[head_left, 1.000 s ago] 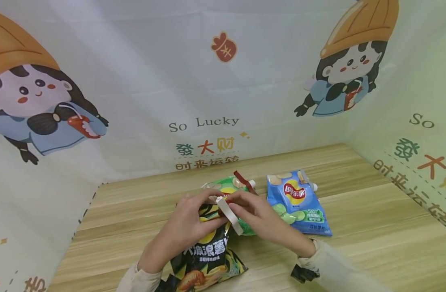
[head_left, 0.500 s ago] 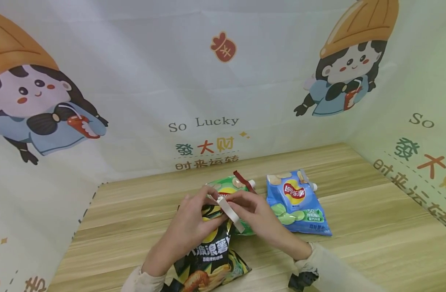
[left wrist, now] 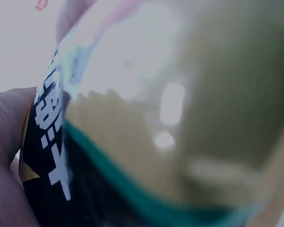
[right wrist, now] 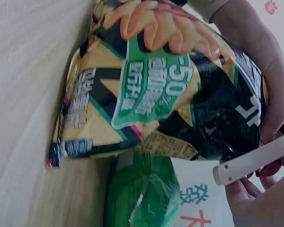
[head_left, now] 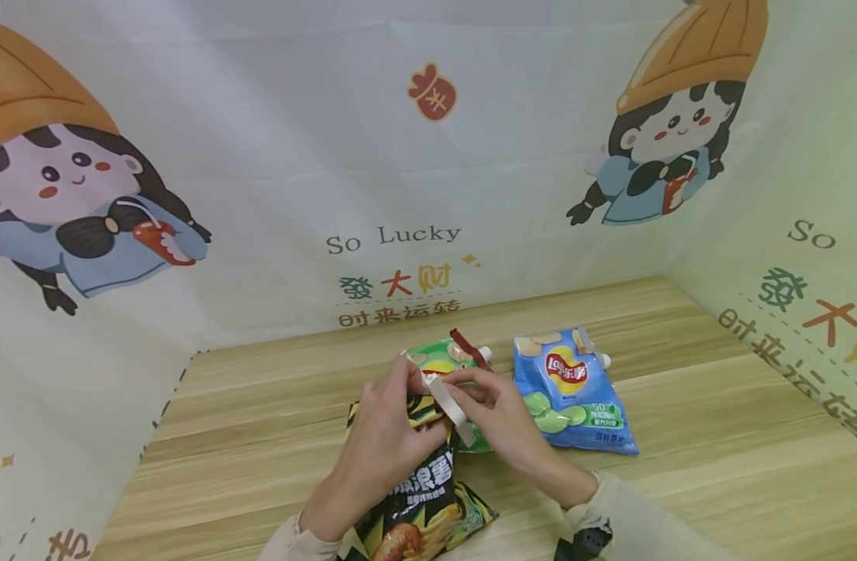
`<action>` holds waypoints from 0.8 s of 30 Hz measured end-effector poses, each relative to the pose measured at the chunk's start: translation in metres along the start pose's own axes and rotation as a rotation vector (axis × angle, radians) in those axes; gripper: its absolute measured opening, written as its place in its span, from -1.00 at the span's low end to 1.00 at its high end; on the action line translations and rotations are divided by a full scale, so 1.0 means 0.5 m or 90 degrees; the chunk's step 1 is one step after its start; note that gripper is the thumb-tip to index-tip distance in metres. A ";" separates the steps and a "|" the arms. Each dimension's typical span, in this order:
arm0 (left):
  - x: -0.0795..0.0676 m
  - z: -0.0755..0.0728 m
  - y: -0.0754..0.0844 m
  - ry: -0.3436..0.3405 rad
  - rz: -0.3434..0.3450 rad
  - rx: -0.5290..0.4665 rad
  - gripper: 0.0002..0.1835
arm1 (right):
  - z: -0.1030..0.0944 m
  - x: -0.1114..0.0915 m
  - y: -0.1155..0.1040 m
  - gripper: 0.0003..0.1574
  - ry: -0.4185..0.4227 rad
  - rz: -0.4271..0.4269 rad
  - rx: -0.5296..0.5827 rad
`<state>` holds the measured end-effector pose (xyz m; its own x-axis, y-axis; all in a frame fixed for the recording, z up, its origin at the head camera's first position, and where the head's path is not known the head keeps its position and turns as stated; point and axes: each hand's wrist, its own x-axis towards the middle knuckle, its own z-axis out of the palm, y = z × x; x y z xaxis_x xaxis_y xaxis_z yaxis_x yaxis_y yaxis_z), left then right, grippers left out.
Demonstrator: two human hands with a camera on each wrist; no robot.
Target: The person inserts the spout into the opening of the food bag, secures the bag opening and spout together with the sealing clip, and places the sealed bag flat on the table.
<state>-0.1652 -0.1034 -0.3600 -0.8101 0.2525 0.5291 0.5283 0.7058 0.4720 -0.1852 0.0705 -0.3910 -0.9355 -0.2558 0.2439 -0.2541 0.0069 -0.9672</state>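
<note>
In the head view my left hand point(head_left: 382, 440) grips the upper part of a black chip bag point(head_left: 428, 506), which is tilted toward me above the table. My right hand point(head_left: 506, 425) pinches a white bag clip point(head_left: 451, 409) at the bag's top edge, with both hands' fingertips close together there. From the right wrist view, the clip point(right wrist: 255, 158) slants out past the bag's corner, its near end free. The bag's puffed, printed face point(right wrist: 156, 85) fills much of that view. Close up and blurred, the bag point(left wrist: 52, 109) covers most of the left wrist view.
Behind my hands lies a green chip bag point(head_left: 439, 358) with a dark red clip point(head_left: 470, 349) and white spout across its top. To the right is a blue chip bag point(head_left: 569, 397) with a grey clip. A printed cloth wall point(head_left: 274, 195) bounds the wooden table point(head_left: 681, 374).
Both hands have shifted slightly to the right, carrying the black bag and the white clip along. The green and blue bags stay where they were.
</note>
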 end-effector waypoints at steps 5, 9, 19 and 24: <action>-0.002 0.002 0.001 0.022 0.035 0.044 -0.49 | 0.001 0.001 -0.004 -0.66 -0.036 -0.004 -0.036; 0.000 0.000 -0.002 0.025 0.050 0.055 -0.50 | -0.001 0.001 -0.012 -0.62 -0.080 0.001 -0.064; 0.000 -0.006 -0.007 -0.020 0.070 -0.016 -0.41 | -0.059 0.018 -0.028 -0.32 -0.319 0.004 -0.053; -0.002 -0.003 -0.008 -0.054 0.086 -0.043 -0.38 | -0.071 0.026 -0.024 -0.26 -0.339 0.010 -0.063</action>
<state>-0.1662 -0.1076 -0.3615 -0.7476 0.3996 0.5305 0.6474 0.6165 0.4480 -0.2031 0.1011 -0.3735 -0.6924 -0.7088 0.1348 -0.2870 0.0992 -0.9528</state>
